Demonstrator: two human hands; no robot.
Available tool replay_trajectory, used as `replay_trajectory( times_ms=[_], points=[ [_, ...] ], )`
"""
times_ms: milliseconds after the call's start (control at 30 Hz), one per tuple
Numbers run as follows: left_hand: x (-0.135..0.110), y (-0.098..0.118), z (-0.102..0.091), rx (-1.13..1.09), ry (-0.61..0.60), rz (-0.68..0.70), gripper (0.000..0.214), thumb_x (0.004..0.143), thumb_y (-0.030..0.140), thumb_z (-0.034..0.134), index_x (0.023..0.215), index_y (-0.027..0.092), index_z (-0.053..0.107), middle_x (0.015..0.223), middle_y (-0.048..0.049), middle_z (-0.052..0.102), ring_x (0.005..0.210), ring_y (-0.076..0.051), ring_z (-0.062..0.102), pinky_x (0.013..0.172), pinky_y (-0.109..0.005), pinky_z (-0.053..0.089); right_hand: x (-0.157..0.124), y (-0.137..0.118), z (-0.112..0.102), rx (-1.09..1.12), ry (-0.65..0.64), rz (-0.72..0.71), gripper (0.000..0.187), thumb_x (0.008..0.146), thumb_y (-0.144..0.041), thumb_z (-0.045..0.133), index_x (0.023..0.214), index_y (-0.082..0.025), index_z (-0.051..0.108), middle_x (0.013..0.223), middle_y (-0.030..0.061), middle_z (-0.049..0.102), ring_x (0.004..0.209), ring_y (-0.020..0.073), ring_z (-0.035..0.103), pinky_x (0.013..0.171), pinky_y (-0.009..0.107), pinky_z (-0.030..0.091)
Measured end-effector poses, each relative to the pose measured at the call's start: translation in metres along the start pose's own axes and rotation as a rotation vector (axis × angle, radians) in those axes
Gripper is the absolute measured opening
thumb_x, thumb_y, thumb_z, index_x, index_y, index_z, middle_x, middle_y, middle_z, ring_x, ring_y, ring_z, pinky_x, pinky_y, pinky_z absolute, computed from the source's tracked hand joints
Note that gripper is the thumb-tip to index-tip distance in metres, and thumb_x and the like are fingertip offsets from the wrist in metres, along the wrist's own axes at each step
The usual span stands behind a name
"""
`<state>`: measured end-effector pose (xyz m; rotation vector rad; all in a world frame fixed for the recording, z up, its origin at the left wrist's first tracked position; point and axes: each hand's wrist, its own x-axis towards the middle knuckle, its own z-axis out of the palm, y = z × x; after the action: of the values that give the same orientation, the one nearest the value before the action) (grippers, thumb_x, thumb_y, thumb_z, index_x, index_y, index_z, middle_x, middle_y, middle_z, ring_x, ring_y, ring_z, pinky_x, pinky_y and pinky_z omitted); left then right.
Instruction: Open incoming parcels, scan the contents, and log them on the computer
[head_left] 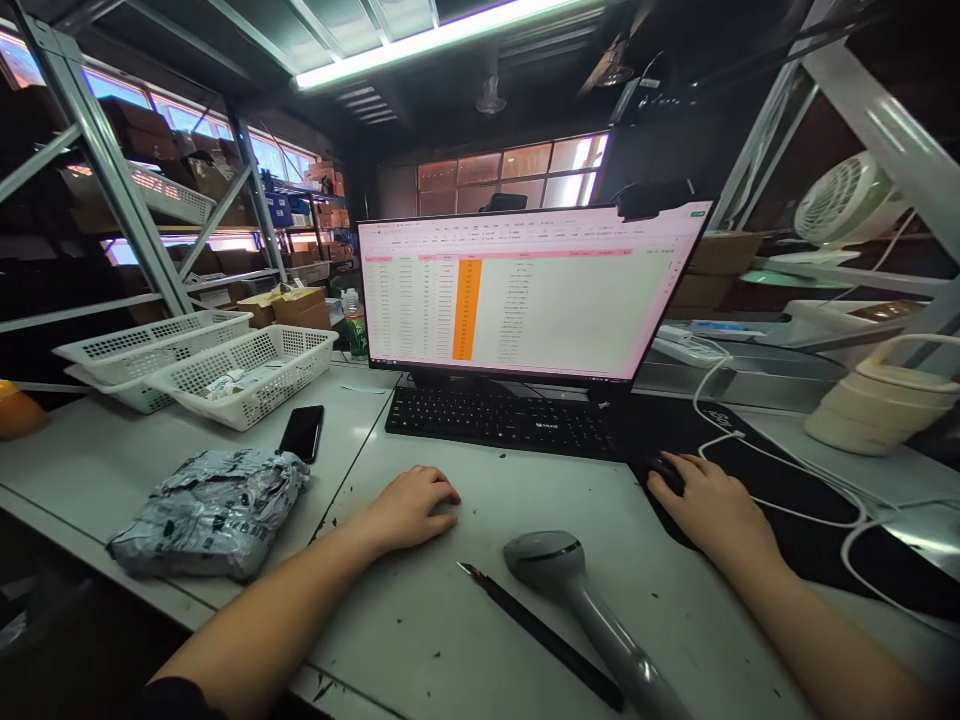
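My right hand [712, 500] lies over a black computer mouse [667, 472] on a dark mouse mat [817, 540], its fingers around it. On the white desk my left hand [416, 507] rests with nothing in it, fingers loosely bent and the thumb apart. Beyond it sits a black keyboard [495, 420], not touched by either hand. Behind the keyboard, a lit monitor [555, 300] shows a spreadsheet with one orange column. Between my forearms lie a grey handheld barcode scanner [547, 553] and a black utility knife [540, 632] with its tip pointing away from me.
A grey plastic-wrapped parcel [214, 512] and a black phone [302, 432] lie left. White plastic baskets [255, 405] stand behind them, near a green-labelled bottle [354, 325]. At right are white cables [806, 470], a cream container [874, 405] and a fan [844, 205].
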<state>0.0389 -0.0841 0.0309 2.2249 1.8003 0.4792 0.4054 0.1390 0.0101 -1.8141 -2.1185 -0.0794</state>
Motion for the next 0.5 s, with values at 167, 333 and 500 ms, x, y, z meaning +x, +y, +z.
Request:
replay_trajectory(
  times_ms=[167,333,500],
  points=[
    [-0.001,-0.001,0.001,0.0,0.002,0.003,0.032,0.092,0.031,0.064,0.122,0.021,0.071,0.125,-0.009,0.065,0.118,-0.028,0.059,0.104,-0.044,0.048,0.003,0.006,0.007,0.014,0.034,0.006,0.059,0.092,-0.049,0.037,0.133,-0.012,0.058,0.132,0.0212,0.062,0.116,0.0392,0.06,0.099,0.049,0.05],
    [0.0,-0.001,0.0,0.0,0.002,0.005,0.032,0.092,0.031,0.064,0.122,0.022,0.071,0.125,-0.009,0.065,0.118,-0.028,0.06,0.103,-0.044,0.048,0.003,0.01,0.011,0.041,0.061,-0.04,0.062,0.091,-0.051,0.035,0.135,-0.013,0.056,0.139,0.021,0.058,0.122,0.0434,0.057,0.099,0.053,0.049],
    [0.0,-0.001,0.0,-0.003,-0.003,0.001,0.032,0.092,0.032,0.064,0.122,0.022,0.07,0.126,-0.0091,0.065,0.119,-0.028,0.059,0.104,-0.043,0.048,0.003,0.008,0.01,0.031,0.027,-0.006,0.064,0.091,-0.052,0.034,0.135,-0.012,0.057,0.138,0.0201,0.059,0.122,0.041,0.057,0.1,0.052,0.049]
  ],
)
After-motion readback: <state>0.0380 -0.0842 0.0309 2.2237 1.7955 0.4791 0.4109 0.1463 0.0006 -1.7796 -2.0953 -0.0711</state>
